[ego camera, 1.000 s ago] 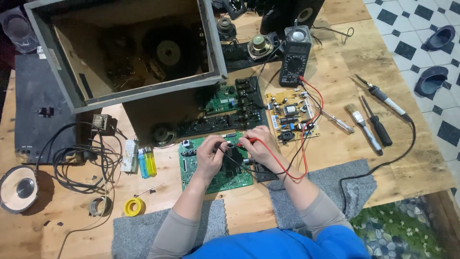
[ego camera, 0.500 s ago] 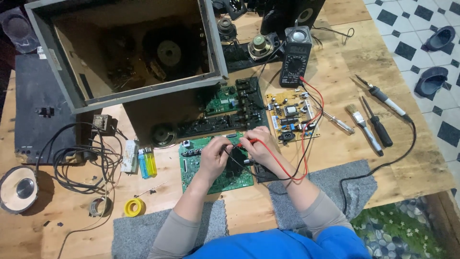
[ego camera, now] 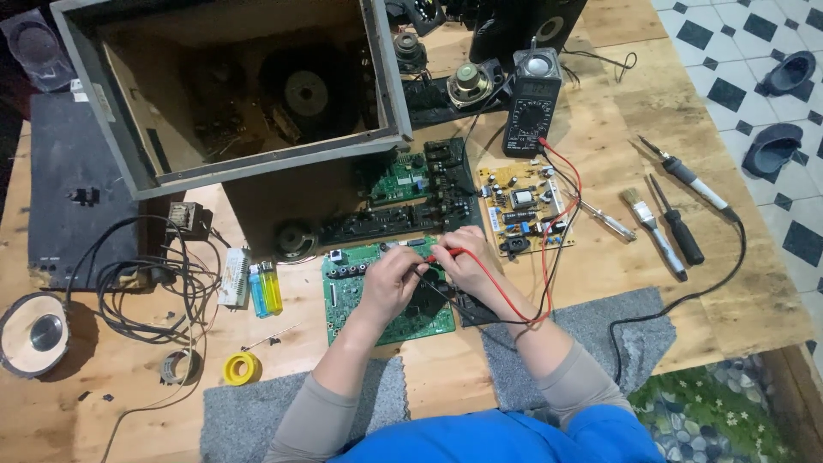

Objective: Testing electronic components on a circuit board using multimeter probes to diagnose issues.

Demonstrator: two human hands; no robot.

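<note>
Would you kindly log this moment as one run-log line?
left hand: black probe on green circuit board | right hand: red probe on same board | multimeter: behind, leads attached

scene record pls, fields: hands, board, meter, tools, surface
hands: left hand and right hand over the green circuit board, right holding a red probe
board: flat on the wooden table
meter: black multimeter behind, red lead running to the hands
tools: soldering iron, brush, screwdriver to the right
surface: grey mats at near edge
</note>
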